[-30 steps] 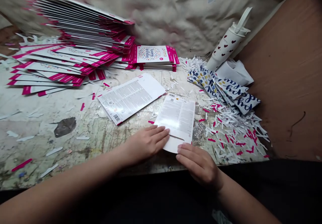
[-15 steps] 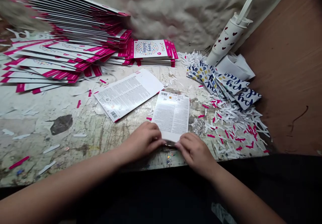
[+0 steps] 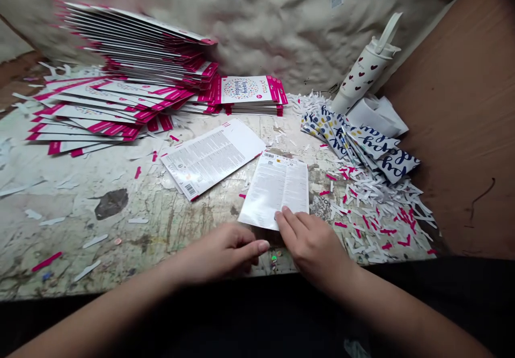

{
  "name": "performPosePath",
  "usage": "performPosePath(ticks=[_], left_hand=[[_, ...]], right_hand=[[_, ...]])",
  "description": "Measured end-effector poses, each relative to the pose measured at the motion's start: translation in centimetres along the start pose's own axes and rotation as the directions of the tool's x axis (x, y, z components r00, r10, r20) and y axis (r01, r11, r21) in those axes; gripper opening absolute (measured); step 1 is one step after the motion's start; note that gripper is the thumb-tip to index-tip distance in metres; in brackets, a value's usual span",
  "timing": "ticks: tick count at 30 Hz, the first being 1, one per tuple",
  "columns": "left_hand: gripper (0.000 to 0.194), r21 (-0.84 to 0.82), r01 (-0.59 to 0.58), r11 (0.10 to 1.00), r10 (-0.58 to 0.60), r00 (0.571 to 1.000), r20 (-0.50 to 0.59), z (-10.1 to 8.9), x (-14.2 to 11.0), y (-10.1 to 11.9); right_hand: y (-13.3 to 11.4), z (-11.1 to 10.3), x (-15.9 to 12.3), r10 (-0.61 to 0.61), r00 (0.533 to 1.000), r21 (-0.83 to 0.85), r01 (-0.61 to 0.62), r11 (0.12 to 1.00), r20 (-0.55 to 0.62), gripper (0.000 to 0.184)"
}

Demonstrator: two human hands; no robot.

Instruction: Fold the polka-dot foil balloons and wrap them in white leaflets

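A flat white cardboard packet (image 3: 277, 181) with grey printed text and a barcode lies in front of me, its printed back up. My right hand (image 3: 314, 245) has its fingers over the packet's lower right edge, with the thumb hidden. Just below the near left corner is my left hand (image 3: 229, 253), loosely curled with the thumb stretched out; nothing shows in it. Its other fingertips are partly hidden. The near edge of the packet looks straight, with no flap showing. A second group of such packets (image 3: 213, 156) lies slanted to the left, face down.
Tall piles of pink-edged packets (image 3: 145, 52) stand at the back left, beside a shorter pile (image 3: 245, 89). At right are a white tumbler with hearts (image 3: 362, 73), a paper roll (image 3: 374, 114), patterned foil packs (image 3: 362, 143) and paper scraps (image 3: 378, 213). A brown board (image 3: 454, 132) borders the right.
Both hands pressed near the packet's flap, then pinched its near edge; the flap no longer shows. My left hand has come off the packet, and my right fingers have moved onto its face.
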State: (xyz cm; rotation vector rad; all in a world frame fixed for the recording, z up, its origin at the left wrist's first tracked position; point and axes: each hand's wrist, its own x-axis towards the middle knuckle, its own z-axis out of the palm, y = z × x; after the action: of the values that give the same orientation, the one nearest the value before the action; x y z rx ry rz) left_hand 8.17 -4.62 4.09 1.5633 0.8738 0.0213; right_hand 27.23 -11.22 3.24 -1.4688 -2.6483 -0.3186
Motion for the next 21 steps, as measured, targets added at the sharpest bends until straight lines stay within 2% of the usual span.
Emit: performPosePath(ticks=[1,2,4,5,6,7,9,10,11,12,15,17,19,21], left_hand=[[0.04,-0.232,0.054,0.971,-0.044,0.998,0.048,0.5,-0.1,-0.1],[0.038,-0.433,0.067,0.899,-0.063,0.998,0.023,0.9,-0.1,-0.2],[0.029,-0.684,-0.033,0.729,-0.119,0.978,-0.173,1.5,0.5,-0.6],[0.024,-0.745,-0.089,0.661,-0.161,0.953,-0.257,1.7,0.8,-0.7],[0.019,-0.796,-0.124,0.593,-0.205,0.932,-0.297,1.9,1.1,-0.8],[0.016,-0.849,-0.136,0.511,-0.245,0.923,-0.296,2.0,1.4,-0.9],[0.009,-0.939,-0.131,0.319,-0.288,0.93,-0.227,2.2,1.7,-0.9],[0.006,-0.96,-0.126,0.249,-0.283,0.939,-0.197,2.2,1.8,-0.9],[0.005,-0.965,-0.132,0.229,-0.269,0.944,-0.193,2.1,1.7,-0.9],[0.007,-0.954,-0.145,0.264,-0.25,0.945,-0.212,2.1,1.6,-0.9],[0.016,-0.821,-0.185,0.54,-0.158,0.936,-0.315,1.9,1.3,-0.9],[0.022,-0.723,-0.191,0.664,-0.091,0.939,-0.331,1.8,1.1,-0.9],[0.026,-0.676,-0.193,0.711,-0.042,0.948,-0.315,1.8,1.1,-0.8],[0.029,-0.667,-0.211,0.715,-0.023,0.946,-0.324,1.6,1.2,-0.7]], right_hand=[[-0.1,-0.4,0.2,-0.02,0.996,-0.003,0.019,1.0,-0.092,0.031],[-0.2,-0.7,0.5,-0.034,0.984,0.0,0.034,0.999,-0.177,0.03],[-0.8,-0.9,0.9,-0.035,0.954,0.025,0.044,0.999,-0.297,0.027],[-1.2,-0.7,1.0,-0.018,0.945,0.045,0.035,0.998,-0.326,0.026],[-1.6,-0.4,1.1,0.006,0.939,0.067,0.018,0.998,-0.344,0.026],[-1.9,-0.1,1.1,0.035,0.935,0.09,-0.004,0.996,-0.352,0.026],[-2.3,0.4,1.0,0.088,0.931,0.145,-0.038,0.989,-0.355,0.026],[-2.3,0.6,0.9,0.112,0.929,0.19,-0.047,0.981,-0.352,0.027],[-2.1,0.7,0.8,0.138,0.931,0.261,-0.049,0.964,-0.337,0.027],[-1.8,0.7,0.8,0.183,0.936,0.361,-0.065,0.93,-0.302,0.027],[-0.6,0.8,1.2,0.329,0.927,0.65,-0.14,0.747,-0.179,0.037],[-0.1,1.0,1.9,0.337,0.92,0.718,-0.096,0.69,-0.201,0.033],[0.1,1.2,2.5,0.323,0.905,0.743,-0.011,0.669,-0.278,0.023],[0.5,0.9,2.5,0.378,0.885,0.805,-0.006,0.594,-0.272,0.018]])
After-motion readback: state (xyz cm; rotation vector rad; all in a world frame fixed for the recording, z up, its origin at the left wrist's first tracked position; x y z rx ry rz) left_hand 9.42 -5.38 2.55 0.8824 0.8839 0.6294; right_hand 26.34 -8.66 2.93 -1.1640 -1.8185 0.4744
